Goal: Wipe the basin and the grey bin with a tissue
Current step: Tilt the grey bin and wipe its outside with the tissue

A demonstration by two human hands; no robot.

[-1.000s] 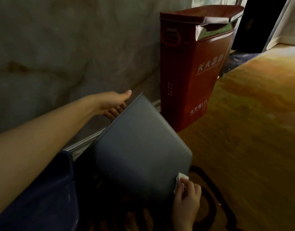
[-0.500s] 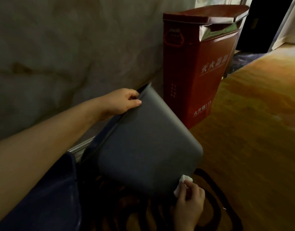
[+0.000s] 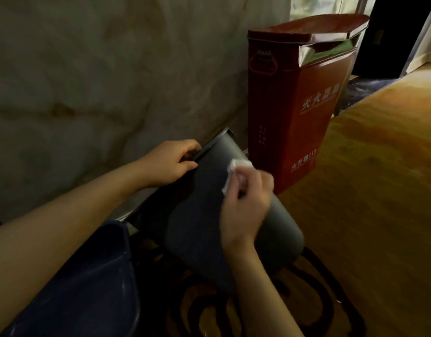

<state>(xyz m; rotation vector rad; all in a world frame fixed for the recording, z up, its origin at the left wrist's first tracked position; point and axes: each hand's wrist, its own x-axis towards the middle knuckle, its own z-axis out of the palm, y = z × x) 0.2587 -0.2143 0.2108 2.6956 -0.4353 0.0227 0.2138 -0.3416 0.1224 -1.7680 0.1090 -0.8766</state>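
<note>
The grey bin [image 3: 209,210] is lying tilted against the wall [image 3: 88,81], just left of the red box [image 3: 290,113], with its mouth turned to the wall. The left hand [image 3: 170,161] is gripping its rim, and the right hand [image 3: 243,205] is pinching a crumpled tissue [image 3: 236,166] against the bin's upper side. The bin is looking light, stiff and smooth, so it may slip; the rim seems the best hold. The blue basin [image 3: 92,283] is sitting near the bin's lower left.
</note>
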